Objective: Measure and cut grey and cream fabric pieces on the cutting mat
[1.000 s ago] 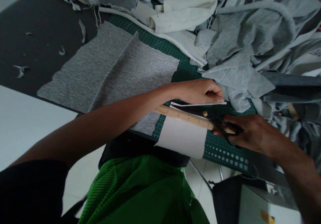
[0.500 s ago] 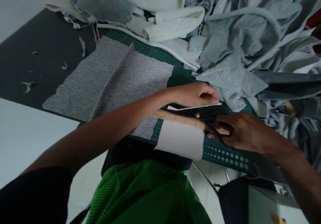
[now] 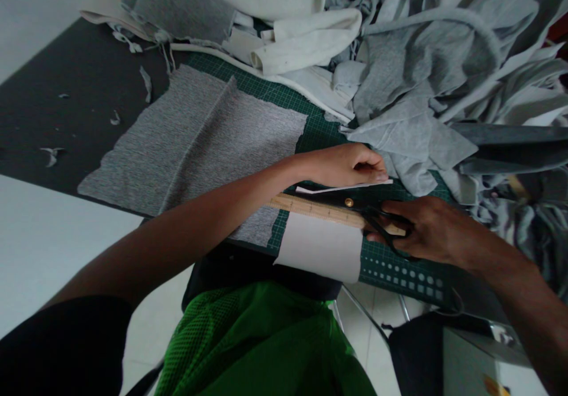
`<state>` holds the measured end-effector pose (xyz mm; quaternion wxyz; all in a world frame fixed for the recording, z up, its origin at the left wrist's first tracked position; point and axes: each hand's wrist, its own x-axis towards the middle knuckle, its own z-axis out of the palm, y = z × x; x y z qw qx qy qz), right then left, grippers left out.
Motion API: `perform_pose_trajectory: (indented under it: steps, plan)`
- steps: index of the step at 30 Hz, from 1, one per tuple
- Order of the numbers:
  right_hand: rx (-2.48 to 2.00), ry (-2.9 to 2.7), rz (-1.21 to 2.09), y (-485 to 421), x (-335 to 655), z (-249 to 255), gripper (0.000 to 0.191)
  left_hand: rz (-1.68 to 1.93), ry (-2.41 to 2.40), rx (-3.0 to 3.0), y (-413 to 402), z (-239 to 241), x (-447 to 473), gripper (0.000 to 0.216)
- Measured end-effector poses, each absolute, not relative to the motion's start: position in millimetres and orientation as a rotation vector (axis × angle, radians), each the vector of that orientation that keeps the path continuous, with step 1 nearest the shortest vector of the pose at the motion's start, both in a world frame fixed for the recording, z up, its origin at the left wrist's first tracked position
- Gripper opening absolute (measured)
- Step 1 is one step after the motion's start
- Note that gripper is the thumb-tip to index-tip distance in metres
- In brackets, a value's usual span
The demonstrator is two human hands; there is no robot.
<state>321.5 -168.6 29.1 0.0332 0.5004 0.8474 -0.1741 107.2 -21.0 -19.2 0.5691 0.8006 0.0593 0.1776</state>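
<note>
My right hand (image 3: 428,230) is closed around the handles of black scissors (image 3: 377,215), whose blades point left and lie along the upper edge of a wooden ruler (image 3: 319,209). Beneath the ruler is a pale fabric piece (image 3: 319,245) that hangs over the table's near edge. Just beyond the blades, my left hand (image 3: 350,165) is closed, with finger and thumb on a narrow pale strip of fabric (image 3: 344,188). My left forearm crosses a grey knit fabric piece (image 3: 199,129) with a raised fold. Part of the ruler is hidden by the scissors and right hand.
A green cutting mat (image 3: 399,277) lies under the work on a dark table (image 3: 39,106). Grey and white fabric scraps (image 3: 412,88) are heaped along the far and right side, with rolled cream fabric (image 3: 310,44) among them. Small scraps (image 3: 52,156) dot the left.
Both hands, the scissors and the strip stay almost in the same place. The whole view shifts only very slightly.
</note>
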Motion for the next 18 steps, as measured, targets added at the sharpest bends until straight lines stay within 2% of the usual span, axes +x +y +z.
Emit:
perform_pose_trajectory:
  steps: [6,18]
  plan:
    - [1.577,2.607,-0.590,-168.4,322.3,30.7,0.008,0.396,0.179,1.861,-23.8,-14.2,106.4,0.032]
    - [1.580,2.562,-0.664,-168.1,314.2,39.2,0.016,0.417,0.137,1.855,-23.9,-12.7,105.4,0.031]
